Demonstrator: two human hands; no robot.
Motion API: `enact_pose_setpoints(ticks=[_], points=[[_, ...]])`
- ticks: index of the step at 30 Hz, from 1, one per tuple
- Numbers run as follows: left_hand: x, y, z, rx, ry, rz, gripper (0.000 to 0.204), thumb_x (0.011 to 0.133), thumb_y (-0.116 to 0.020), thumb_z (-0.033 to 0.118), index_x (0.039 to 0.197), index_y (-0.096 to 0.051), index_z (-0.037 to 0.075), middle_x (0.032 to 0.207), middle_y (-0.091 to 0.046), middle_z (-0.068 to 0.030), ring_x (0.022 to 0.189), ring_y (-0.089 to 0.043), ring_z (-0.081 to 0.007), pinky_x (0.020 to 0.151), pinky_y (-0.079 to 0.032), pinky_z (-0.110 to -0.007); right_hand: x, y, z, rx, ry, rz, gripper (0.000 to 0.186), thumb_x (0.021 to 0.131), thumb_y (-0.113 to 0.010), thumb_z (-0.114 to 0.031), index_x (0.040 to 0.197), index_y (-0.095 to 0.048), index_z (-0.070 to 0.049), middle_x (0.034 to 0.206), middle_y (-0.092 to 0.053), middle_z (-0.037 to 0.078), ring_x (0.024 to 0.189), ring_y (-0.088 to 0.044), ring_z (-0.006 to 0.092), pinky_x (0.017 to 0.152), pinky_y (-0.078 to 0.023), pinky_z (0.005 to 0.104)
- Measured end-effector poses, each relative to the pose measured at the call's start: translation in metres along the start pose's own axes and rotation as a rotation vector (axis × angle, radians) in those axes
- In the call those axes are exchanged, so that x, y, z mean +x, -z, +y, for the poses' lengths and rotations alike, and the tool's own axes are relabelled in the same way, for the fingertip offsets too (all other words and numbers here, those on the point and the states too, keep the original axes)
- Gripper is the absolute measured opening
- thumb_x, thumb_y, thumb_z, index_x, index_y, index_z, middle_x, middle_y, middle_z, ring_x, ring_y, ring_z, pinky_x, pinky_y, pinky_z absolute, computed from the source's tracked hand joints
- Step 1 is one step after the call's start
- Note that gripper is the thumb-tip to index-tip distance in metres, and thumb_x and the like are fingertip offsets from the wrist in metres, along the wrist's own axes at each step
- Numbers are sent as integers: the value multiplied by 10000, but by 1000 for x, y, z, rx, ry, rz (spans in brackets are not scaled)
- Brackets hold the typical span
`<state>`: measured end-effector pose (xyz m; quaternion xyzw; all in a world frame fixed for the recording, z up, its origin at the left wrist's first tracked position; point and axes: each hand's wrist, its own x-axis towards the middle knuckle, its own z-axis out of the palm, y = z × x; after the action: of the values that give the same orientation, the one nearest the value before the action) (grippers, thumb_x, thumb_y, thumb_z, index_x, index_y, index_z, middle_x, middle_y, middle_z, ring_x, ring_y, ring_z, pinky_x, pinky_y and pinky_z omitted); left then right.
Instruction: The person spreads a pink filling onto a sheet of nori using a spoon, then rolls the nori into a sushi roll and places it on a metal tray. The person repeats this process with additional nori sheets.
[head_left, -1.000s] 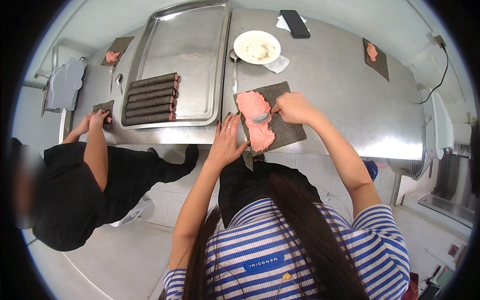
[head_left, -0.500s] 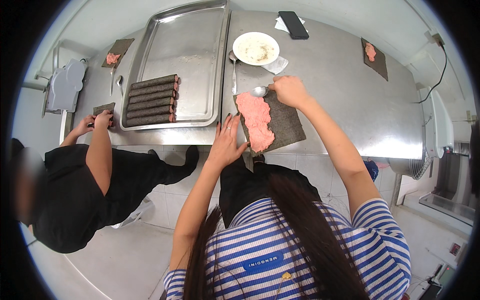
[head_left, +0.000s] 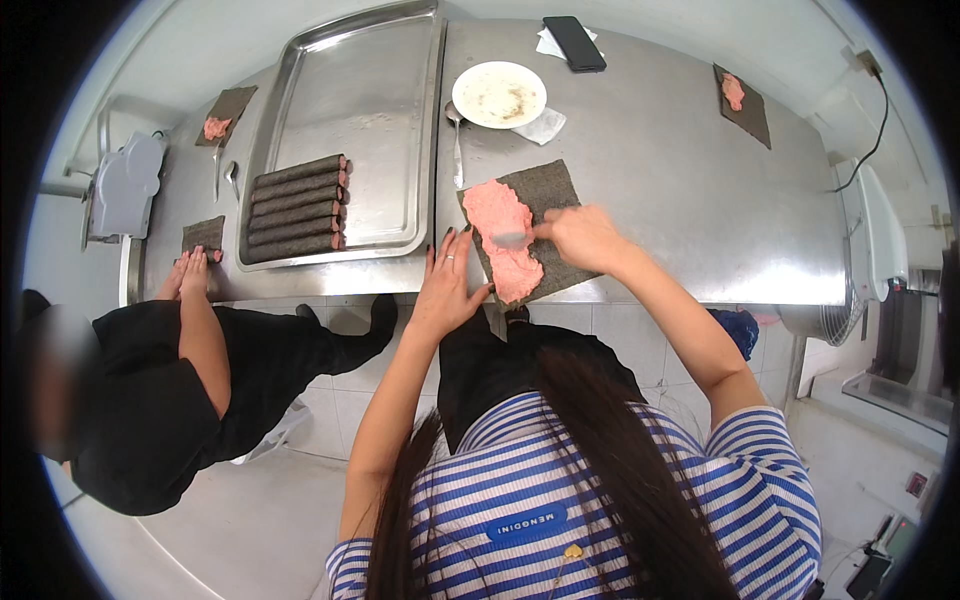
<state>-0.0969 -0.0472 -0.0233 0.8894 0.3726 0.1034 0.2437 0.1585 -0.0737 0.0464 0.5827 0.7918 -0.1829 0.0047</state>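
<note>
In front of me a dark seaweed sheet point(head_left: 545, 190) lies on the steel table, its left part coated with a band of pink paste point(head_left: 497, 208). My right hand point(head_left: 583, 238) is closed round the handle of a spoon point(head_left: 511, 240), whose bowl presses into the middle of the paste. My left hand point(head_left: 449, 282) rests at the sheet's lower left edge with its fingers spread, a ring on one finger. Beyond the sheet are a white bowl point(head_left: 499, 95) with pale liquid and another spoon point(head_left: 455, 150).
A large metal tray point(head_left: 345, 120) on the left holds several seaweed rolls point(head_left: 295, 215). A co-worker's hands point(head_left: 190, 270) roll seaweed at far left. A black phone point(head_left: 574, 44) on tissue lies at the back; another sheet with paste point(head_left: 742, 105) is at far right.
The spoon in my right hand has come from the paste's upper edge toward me, into its middle. My left hand stays beside the sheet. The co-worker's hands have flattened over their roll.
</note>
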Motion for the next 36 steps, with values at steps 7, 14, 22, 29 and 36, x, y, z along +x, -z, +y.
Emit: enact_pose_setpoints(ticks=[7,14,22,29,36], points=[[-1,2,0,4,16,-17,889,786,-680,298,1462,-171,26,1453,-308,-220,1400,-230,-365,1128,-188,-559,-6,14,10,143,43,32,307,739,-563,-44,976,-730,-145,935,-679,89,881,-649,305,704,-515,433],[2,0,1,6,8,-14,889,790,-678,312,1462,-170,29,1451,-311,-220,1402,-230,-362,1128,-189,-551,22,-8,12,19,36,136,254,730,-573,-64,930,-721,-118,886,-667,91,836,-656,309,677,-513,443],[0,1,2,-25,19,-2,891,777,-690,288,1464,-176,50,1447,-315,-223,1402,-230,-361,1124,-191,-557,-20,10,-3,19,207,-61,294,729,-580,-77,984,-721,-120,782,-614,67,778,-635,281,641,-495,408],[1,4,5,19,30,-16,890,786,-695,308,1451,-185,8,1446,-331,-213,1403,-234,-340,1120,-205,-560,12,-9,11,-107,334,150,302,701,-609,-75,970,-726,-151,845,-647,30,834,-638,240,701,-510,380],[-2,3,15,-122,140,64,832,776,-691,173,1424,-212,-34,1418,-351,-259,1354,-307,-384,1114,-245,-516,35,-4,25,43,27,382,256,759,-595,-97,988,-708,-117,859,-633,47,855,-625,254,715,-503,392]])
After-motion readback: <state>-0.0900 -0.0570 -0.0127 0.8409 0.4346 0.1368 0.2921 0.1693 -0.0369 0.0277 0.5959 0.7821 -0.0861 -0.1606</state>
